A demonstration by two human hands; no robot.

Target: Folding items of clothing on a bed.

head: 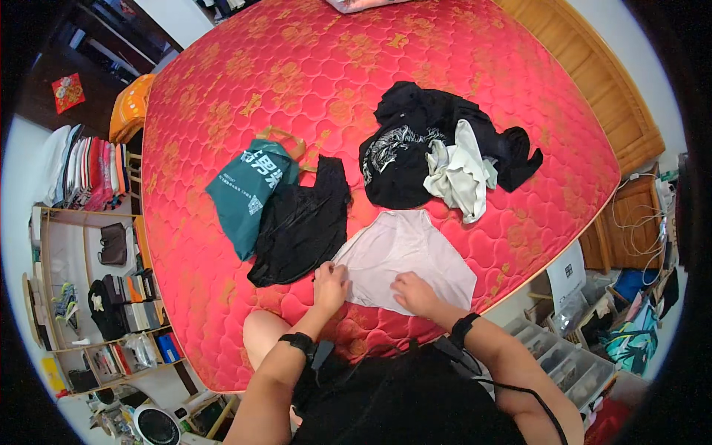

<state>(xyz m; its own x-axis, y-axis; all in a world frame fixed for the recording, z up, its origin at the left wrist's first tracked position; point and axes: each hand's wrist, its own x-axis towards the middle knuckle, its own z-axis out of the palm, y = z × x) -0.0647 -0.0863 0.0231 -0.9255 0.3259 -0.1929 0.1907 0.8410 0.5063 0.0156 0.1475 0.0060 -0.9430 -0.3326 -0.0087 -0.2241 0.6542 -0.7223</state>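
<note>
Pale pink briefs (411,253) lie spread flat on the red quilted mattress (300,72), close before me. My left hand (332,283) touches their left edge with bent fingers; whether it pinches the cloth is hidden. On the lower middle of the briefs rests my right hand (414,295), fingers curved and slightly apart, with no fold gripped. Just left of the briefs is a black lace-trimmed garment (306,222), partly over a teal bag with printed writing (245,183). Beyond the briefs sits a heap of black clothing (400,161) with a crumpled off-white garment (464,172) on it.
Shelves (89,347) with boxes and books stand at the left, below a row of hung clothes (89,167). A white fan (157,425) is at lower left. On the right are a wooden cabinet (639,211) with loose cables and clear plastic drawers (562,361).
</note>
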